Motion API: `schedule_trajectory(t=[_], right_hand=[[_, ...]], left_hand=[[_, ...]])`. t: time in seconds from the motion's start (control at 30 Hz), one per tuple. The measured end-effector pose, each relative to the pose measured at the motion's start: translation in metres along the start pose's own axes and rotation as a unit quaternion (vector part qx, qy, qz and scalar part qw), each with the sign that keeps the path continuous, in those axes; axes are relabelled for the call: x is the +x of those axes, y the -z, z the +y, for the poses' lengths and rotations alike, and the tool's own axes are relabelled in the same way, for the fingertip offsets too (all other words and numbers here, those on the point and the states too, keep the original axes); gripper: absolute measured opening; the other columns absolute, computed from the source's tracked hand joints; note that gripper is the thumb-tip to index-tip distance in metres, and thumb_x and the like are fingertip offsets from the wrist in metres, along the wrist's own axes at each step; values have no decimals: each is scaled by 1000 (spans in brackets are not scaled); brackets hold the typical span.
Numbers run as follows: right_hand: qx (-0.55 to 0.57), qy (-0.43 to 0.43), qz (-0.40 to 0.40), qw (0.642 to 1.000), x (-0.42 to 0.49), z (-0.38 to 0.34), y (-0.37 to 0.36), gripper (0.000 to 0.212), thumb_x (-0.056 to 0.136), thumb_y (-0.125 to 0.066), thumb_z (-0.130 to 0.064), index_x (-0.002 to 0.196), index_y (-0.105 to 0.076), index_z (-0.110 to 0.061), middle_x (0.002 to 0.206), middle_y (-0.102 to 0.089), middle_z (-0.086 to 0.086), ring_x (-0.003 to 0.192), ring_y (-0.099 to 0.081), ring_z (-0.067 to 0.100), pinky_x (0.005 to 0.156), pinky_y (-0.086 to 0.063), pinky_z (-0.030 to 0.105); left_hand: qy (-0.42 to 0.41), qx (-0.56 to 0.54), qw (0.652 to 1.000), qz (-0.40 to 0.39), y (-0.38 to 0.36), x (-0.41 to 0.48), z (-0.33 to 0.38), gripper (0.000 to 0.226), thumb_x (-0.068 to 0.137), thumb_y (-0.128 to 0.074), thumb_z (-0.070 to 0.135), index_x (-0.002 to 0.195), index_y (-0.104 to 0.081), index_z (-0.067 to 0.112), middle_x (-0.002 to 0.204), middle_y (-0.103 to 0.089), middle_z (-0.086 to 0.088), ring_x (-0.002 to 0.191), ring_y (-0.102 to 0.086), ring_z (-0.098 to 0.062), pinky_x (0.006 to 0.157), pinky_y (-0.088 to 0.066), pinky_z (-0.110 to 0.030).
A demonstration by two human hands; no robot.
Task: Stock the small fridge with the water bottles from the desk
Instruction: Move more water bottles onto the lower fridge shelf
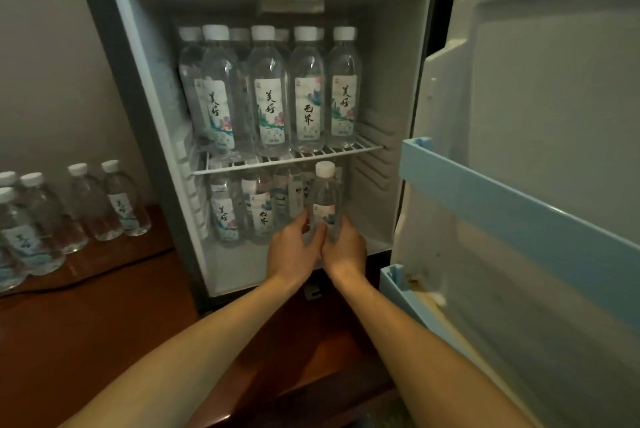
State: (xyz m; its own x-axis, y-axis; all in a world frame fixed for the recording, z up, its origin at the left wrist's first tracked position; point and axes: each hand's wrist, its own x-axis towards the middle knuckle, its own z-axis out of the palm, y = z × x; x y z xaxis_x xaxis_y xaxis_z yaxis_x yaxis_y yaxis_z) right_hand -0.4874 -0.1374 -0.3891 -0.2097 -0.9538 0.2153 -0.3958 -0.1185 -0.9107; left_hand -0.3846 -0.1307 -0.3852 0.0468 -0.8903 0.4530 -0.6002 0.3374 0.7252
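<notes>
Both hands, left hand (294, 247) and right hand (341, 247), clasp one bottle (325, 199) upright at the fridge's (138, 81) lower front right. Top shelf (287, 157) looks full, lower partly filled. Several desk bottles (114, 199) are left, so stocking seems well past halfway.

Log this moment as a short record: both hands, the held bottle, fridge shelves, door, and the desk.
held bottle: upright, lower compartment, front right
left hand: grips its lower left
right hand: grips its lower right
wire shelf: stocked bottles, four in front, more behind
fridge door: open, on the right
desk: several loose bottles left of the fridge
</notes>
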Motion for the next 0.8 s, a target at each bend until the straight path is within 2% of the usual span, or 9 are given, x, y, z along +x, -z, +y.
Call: schedule_trajectory(t=[0.1,0.2,0.3,0.37,0.47,0.53,0.6,0.7,0.8], right_hand=[[4,21,2,1000,16,3,-4,34,100,-60,-22,134,-59,-21,123,-69,6,114,-66,23,96,-54,37],[-24,23,24,999,32,6,-7,34,93,-69,-25,126,-65,-17,125,-64,10,118,-59,25,93,-50,32],[-23,16,29,999,51,9,-17,37,88,-74,-35,123,-69,-22,122,-65,10,117,-57,24,96,-50,33],[20,9,22,1000,60,8,-23,35,87,-74,-34,120,-71,-24,116,-70,6,112,-64,21,96,-55,35],[62,6,7,998,67,6,-26,24,92,-72,-12,116,-72,-15,101,-73,-3,100,-69,14,76,-50,7],[69,21,3,997,69,7,-26,24,94,-71,-10,117,-71,-16,98,-71,-5,96,-67,10,67,-44,1],[73,31,-4,997,69,6,-28,27,94,-71,-12,121,-70,-18,102,-73,-4,97,-68,10,68,-44,5],[62,20,-7,998,68,4,-28,31,93,-71,-14,124,-68,-18,106,-73,-1,96,-64,8,76,-44,16],[31,-7,-11,999,62,1,-27,37,91,-74,-17,126,-62,-15,111,-73,5,101,-67,17,82,-49,26]], left_hand=[[-10,-50,999,-5,-6,3,-3,41,108,-55,33,148,-56,30,137,-69,7,124,-63,-7,100,-54,-23],[20,-50,999,8,-9,7,-6,29,109,-54,28,134,-67,26,118,-73,9,109,-69,-7,75,-46,-3],[38,-25,999,14,-13,15,-10,26,108,-51,24,117,-75,20,89,-76,1,82,-72,-15,57,-39,-9],[42,-16,999,12,-12,21,-8,28,108,-50,20,120,-75,20,84,-74,1,70,-67,-6,55,-40,-9],[43,-7,999,7,-10,27,-11,31,108,-50,20,132,-70,21,89,-74,3,71,-64,1,57,-44,-7],[41,-12,999,1,-6,28,-14,30,108,-50,22,130,-72,24,85,-75,3,70,-66,-4,58,-46,-12],[40,-9,999,-2,-4,28,-17,29,108,-50,22,124,-74,22,80,-74,1,70,-67,-7,60,-49,-19],[42,3,999,2,0,27,-18,27,108,-51,22,118,-77,19,77,-72,2,69,-64,-2,58,-43,-11],[44,6,999,7,10,21,-15,26,107,-53,23,110,-78,20,75,-71,7,68,-63,-1,58,-42,-15]])
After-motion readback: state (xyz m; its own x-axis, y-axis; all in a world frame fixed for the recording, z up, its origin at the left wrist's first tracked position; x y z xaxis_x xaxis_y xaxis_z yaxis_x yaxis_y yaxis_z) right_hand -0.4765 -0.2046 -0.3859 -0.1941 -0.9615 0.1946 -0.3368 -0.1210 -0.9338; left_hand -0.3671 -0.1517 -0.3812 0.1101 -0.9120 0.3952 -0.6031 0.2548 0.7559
